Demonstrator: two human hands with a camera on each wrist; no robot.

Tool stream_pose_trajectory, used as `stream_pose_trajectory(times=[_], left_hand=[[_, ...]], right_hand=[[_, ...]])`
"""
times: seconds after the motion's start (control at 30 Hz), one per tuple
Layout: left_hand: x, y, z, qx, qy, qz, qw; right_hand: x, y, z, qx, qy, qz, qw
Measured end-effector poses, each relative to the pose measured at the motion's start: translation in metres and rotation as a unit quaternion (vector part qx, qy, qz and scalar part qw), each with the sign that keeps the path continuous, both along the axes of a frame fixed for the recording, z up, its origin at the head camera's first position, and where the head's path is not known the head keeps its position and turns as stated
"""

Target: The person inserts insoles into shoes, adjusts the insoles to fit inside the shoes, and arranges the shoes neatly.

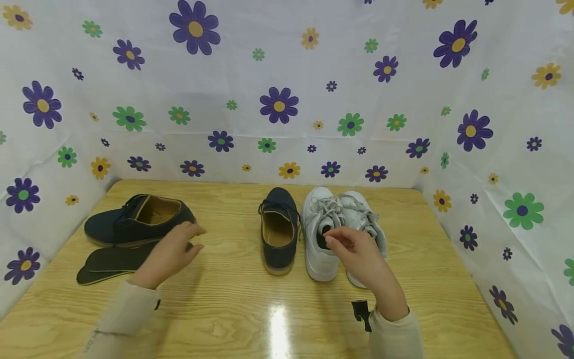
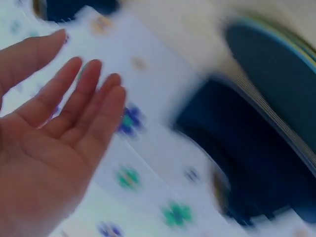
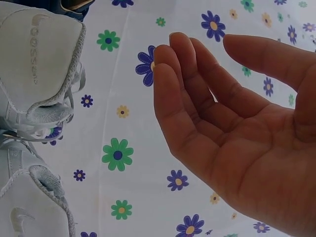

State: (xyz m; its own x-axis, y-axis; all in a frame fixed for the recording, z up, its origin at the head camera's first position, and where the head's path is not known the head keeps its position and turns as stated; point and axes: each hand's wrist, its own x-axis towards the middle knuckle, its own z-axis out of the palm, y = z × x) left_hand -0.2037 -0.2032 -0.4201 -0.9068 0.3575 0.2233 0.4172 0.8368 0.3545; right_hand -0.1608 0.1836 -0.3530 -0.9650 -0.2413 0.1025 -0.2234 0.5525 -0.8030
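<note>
My left hand (image 1: pixel 172 252) hovers near the heel of a dark navy lace-up shoe (image 1: pixel 103 227) that lies pointing left. Below that shoe, two black insoles (image 1: pixel 112 259) overlap, partly hidden behind the hand. In the left wrist view the left palm (image 2: pixel 54 143) is bare, its fingers loosely bent. My right hand (image 1: pixel 360 254) is over the white sneakers (image 1: pixel 320 264), covering part of them in the head view. Its fingers (image 3: pixel 168 94) are relaxed and hold nothing in the right wrist view. Between the hands stands the other navy shoe (image 1: pixel 280 259), toe toward the back.
A wooden table (image 1: pixel 233 299) carries all the shoes. White cloth with printed flowers (image 1: pixel 278 65) rises behind the table and on both sides. The second white sneaker (image 1: pixel 354 204) stands close against the first. A black strap piece (image 1: pixel 360 311) sits at the right cuff.
</note>
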Motion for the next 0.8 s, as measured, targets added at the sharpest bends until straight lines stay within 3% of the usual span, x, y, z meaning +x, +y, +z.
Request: stream_pose_trajectory(times=[0.17, 0.27, 0.37, 0.47, 0.57, 0.8], left_hand=[[0.016, -0.078, -0.004, -0.051, -0.066, 0.120, 0.9892], [0.022, -0.114, -0.012, -0.073, -0.099, 0.153, 0.9805], [0.026, -0.138, -0.022, -0.084, -0.127, 0.168, 0.9740], [0.025, -0.151, -0.032, -0.084, -0.159, 0.181, 0.9670], [0.022, -0.157, -0.040, -0.086, -0.173, 0.179, 0.9648], [0.021, -0.148, -0.041, -0.099, -0.162, 0.174, 0.9662]], right_hand=[[0.001, -0.001, 0.000, -0.001, 0.002, 0.005, 1.0000], [0.001, -0.002, 0.001, -0.001, 0.005, 0.010, 0.9999], [0.002, -0.004, 0.001, -0.002, 0.001, 0.011, 0.9999], [0.002, -0.004, 0.002, -0.001, -0.004, 0.011, 0.9999], [0.002, -0.004, 0.001, -0.001, -0.003, 0.016, 0.9999], [0.002, -0.004, 0.001, 0.003, -0.002, 0.016, 0.9999]])
